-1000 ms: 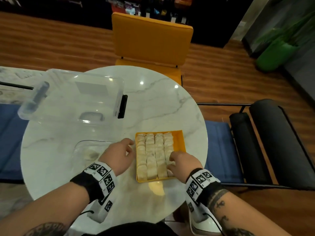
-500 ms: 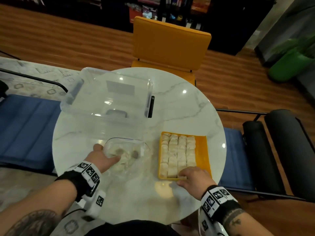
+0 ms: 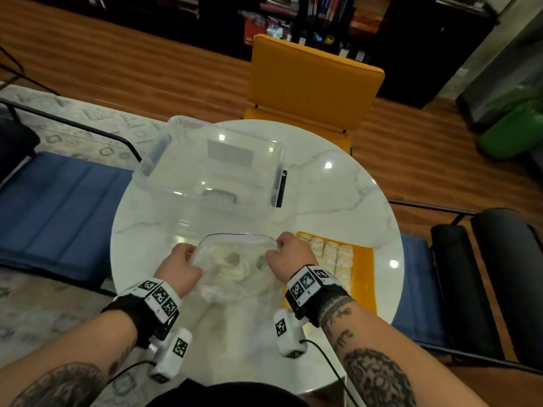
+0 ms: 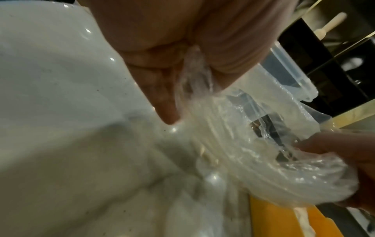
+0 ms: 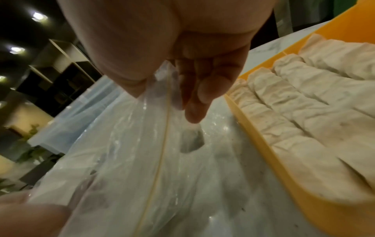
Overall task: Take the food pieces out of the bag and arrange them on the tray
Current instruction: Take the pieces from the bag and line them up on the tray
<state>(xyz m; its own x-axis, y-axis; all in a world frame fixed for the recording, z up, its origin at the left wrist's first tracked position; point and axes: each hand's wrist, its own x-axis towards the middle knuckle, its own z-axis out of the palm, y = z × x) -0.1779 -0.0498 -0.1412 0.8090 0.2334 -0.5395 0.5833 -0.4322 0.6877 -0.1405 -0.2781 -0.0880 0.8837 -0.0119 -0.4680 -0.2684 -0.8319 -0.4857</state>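
While the left hand (image 3: 179, 267) pinches the left edge of the clear bag (image 3: 232, 268) and the right hand (image 3: 289, 257) pinches its right edge, the mouth gets pulled wide open on the marble table (image 3: 338, 201). A few pale food pieces (image 3: 226, 257) sit inside, and just right of the bag the orange tray (image 3: 363, 277) holds neat rows of more. Farther back sits a clear plastic bin (image 3: 211, 165).

right hand (image 3: 289, 257) off tray (image 3: 363, 277), now pinching bag (image 3: 232, 268) rim w/ left hand (image 3: 180, 267), bag mouth pulled open beside tray
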